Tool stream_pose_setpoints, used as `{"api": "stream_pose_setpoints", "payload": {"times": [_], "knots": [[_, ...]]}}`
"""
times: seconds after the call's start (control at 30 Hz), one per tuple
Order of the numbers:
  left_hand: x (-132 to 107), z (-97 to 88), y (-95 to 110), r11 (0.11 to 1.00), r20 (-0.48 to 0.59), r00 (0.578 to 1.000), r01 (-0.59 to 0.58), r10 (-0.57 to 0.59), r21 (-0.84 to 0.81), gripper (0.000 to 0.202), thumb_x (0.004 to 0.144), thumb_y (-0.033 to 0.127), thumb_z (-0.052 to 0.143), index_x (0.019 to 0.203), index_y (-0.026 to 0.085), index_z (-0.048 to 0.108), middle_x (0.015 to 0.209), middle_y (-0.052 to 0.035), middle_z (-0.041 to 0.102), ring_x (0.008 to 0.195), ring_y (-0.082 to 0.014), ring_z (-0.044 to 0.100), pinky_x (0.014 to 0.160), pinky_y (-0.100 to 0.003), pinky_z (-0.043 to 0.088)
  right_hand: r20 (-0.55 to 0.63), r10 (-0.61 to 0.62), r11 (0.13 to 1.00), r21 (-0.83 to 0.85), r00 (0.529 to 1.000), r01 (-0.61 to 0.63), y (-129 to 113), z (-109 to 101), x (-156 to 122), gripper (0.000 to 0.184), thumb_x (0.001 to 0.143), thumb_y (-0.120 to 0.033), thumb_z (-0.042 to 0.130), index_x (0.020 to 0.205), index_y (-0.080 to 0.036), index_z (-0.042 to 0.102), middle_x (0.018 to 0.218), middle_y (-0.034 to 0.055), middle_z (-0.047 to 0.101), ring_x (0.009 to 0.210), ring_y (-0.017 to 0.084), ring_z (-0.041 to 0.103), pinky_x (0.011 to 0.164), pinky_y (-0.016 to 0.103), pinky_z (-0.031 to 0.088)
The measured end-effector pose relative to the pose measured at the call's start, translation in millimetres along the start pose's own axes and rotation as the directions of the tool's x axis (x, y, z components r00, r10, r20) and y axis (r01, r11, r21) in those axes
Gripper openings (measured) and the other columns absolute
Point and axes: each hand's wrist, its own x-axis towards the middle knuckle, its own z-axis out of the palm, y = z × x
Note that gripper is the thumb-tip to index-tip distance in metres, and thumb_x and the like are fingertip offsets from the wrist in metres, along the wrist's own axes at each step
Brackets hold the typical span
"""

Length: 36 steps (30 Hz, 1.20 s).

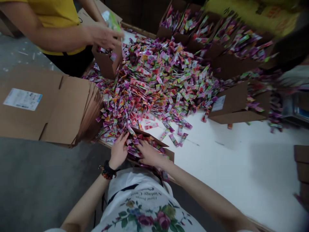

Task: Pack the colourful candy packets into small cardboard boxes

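A small cardboard box (156,140) sits at the table's near edge, against my body, filled with small colourful sachets (134,151). My left hand (119,150) is at the box's left end, its fingers stretched out and touching sachets there. My right hand (150,154) lies over the sachets inside the box, with its fingers extended and the tips partly hidden among them. Just beyond the box spreads a large heap of the same purple, pink and green sachets (154,80).
Flattened cardboard boxes (51,119) are stacked to the left. Across the heap, a person in yellow (60,19) handles a green packet over another box (106,62). Filled boxes (231,64) line the back right. A labelled box (229,104) stands on the white table (217,161).
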Motion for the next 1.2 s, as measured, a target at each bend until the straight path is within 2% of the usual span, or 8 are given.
{"api": "stream_pose_setpoints", "payload": {"times": [0.17, 0.3, 0.37, 0.47, 0.63, 0.8, 0.97, 1.2], "knots": [[0, -10.9, 21, 0.896, 0.073, 0.948, -0.316, 0.309, 0.311, 0.078, 0.071, -0.004, 0.047, 0.146, 0.015, 0.037, 0.160, -0.0161, 0.014, 0.148, -0.0332, 0.004, 0.118, -0.058, 0.014, -0.199, -0.143, 0.986, 0.052, 0.970, 0.156, 16, -7, -53, 0.060, 0.090, -0.022, 0.053, 0.148, -0.021, 0.035, 0.153, 0.0155, 0.027, 0.142, 0.029, 0.026, 0.114, 0.048, 0.031], [3, -13.8, 31, 0.751, 0.391, 0.865, -0.480, 0.316, 0.454, 0.043, 0.083, 0.007, 0.044, 0.122, 0.006, 0.063, 0.129, -0.0238, 0.059, 0.135, -0.0341, 0.042, 0.117, -0.060, 0.012, -0.156, 0.188, 0.981, -0.024, 0.970, -0.194, 15, 16, -63, 0.072, 0.086, -0.040, 0.063, 0.150, -0.025, 0.033, 0.153, 0.0200, 0.026, 0.134, 0.045, 0.033, 0.101, 0.064, 0.038], [4, -14.7, 38, 0.704, 0.459, 0.847, -0.498, 0.270, 0.505, 0.035, 0.085, 0.009, 0.042, 0.106, 0.006, 0.070, 0.107, -0.0227, 0.068, 0.115, -0.0338, 0.059, 0.115, -0.063, 0.012, -0.113, 0.419, 0.908, 0.024, 0.901, -0.419, 14, 31, -60, 0.084, 0.081, -0.034, 0.068, 0.153, -0.026, 0.025, 0.150, 0.0240, 0.028, 0.125, 0.048, 0.042, 0.091, 0.065, 0.044], [7, -12.4, 54, 0.698, 0.523, 0.830, -0.491, 0.193, 0.521, 0.033, 0.086, 0.007, 0.040, 0.089, 0.008, 0.073, 0.080, -0.0166, 0.071, 0.084, -0.0302, 0.067, 0.111, -0.069, 0.009, -0.153, 0.417, 0.901, 0.195, 0.896, -0.387, 20, 48, -63, 0.089, 0.074, -0.006, 0.059, 0.153, -0.024, 0.023, 0.145, 0.0218, 0.034, 0.128, 0.039, 0.043, 0.099, 0.056, 0.044], [10, 11.5, 61, 0.731, 0.241, 0.946, -0.321, 0.216, 0.603, 0.046, 0.091, 0.007, 0.033, 0.130, 0.005, 0.056, 0.131, -0.0280, 0.055, 0.118, -0.0370, 0.055, 0.107, -0.065, 0.021, -0.428, 0.113, 0.959, 0.285, 0.897, 0.015, 41, 56, -79, 0.078, 0.068, 0.005, 0.041, 0.140, -0.026, 0.046, 0.136, 0.0110, 0.045, 0.129, 0.024, 0.043, 0.107, 0.043, 0.041], [17, 13.8, 44, 0.709, 0.436, 0.881, -0.424, 0.180, 0.563, 0.039, 0.086, 0.010, 0.044, 0.118, -0.002, 0.064, 0.118, -0.0283, 0.063, 0.120, -0.0357, 0.053, 0.114, -0.056, 0.018, -0.307, -0.162, 0.974, 0.101, 0.938, 0.201, 37, 50, -32, 0.048, 0.085, -0.005, 0.042, 0.127, -0.023, 0.057, 0.133, 0.0115, 0.046, 0.125, 0.023, 0.044, 0.101, 0.040, 0.043], [22, -43.2, 25, 0.782, 0.496, 0.802, -0.529, 0.332, 0.331, 0.035, 0.078, 0.004, 0.048, 0.102, 0.012, 0.071, 0.102, -0.0142, 0.069, 0.103, -0.0245, 0.062, 0.108, -0.043, 0.035, -0.235, -0.235, 0.963, 0.072, 0.943, 0.258, 26, 42, 7, 0.049, 0.086, -0.003, 0.041, 0.127, -0.024, 0.056, 0.121, 0.0089, 0.052, 0.114, 0.021, 0.048, 0.096, 0.036, 0.044], [46, -62.0, 13, 0.926, 0.059, 0.950, -0.313, 0.308, 0.210, 0.055, 0.084, 0.014, 0.051, 0.139, 0.005, 0.044, 0.139, -0.0182, 0.049, 0.131, -0.0263, 0.044, 0.111, -0.040, 0.036, -0.611, -0.125, 0.942, 0.176, 0.782, 0.288, 29, -49, -34, 0.053, 0.070, -0.001, 0.044, 0.116, -0.022, 0.060, 0.105, 0.0074, 0.059, 0.103, 0.022, 0.054, 0.092, 0.037, 0.046]]}}
